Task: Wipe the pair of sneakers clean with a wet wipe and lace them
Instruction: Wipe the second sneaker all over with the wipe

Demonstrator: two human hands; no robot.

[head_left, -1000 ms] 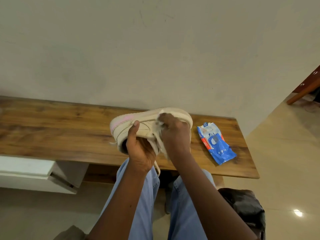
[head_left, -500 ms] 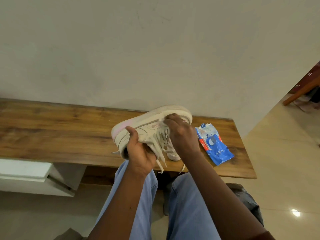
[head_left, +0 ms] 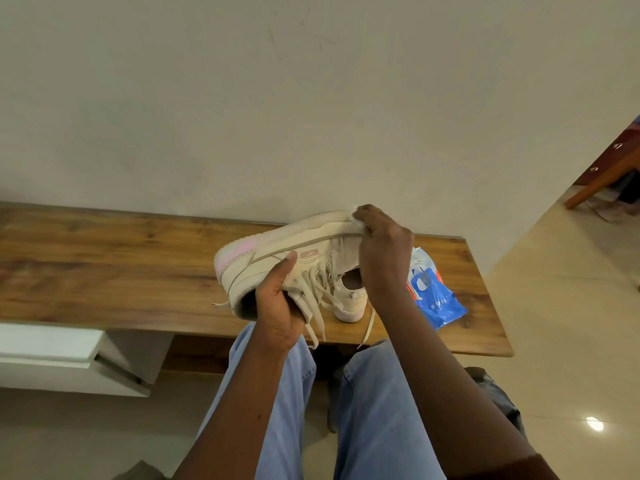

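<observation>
Head view: my left hand [head_left: 277,303] grips the sneaker [head_left: 273,249], fingers wrapped round its collar; my right hand [head_left: 384,251] pinches what seems a wet wipe [head_left: 356,218] against its sole edge.

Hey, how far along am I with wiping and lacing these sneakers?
Done: a wipe is out; no part can be judged clean. In hand: the left hand grips one sneaker by its opening while the right hand presses the wipe to its sole near the toe. Left: the other sneaker waits on the bench, and the laces hang loose, untied.
</observation>
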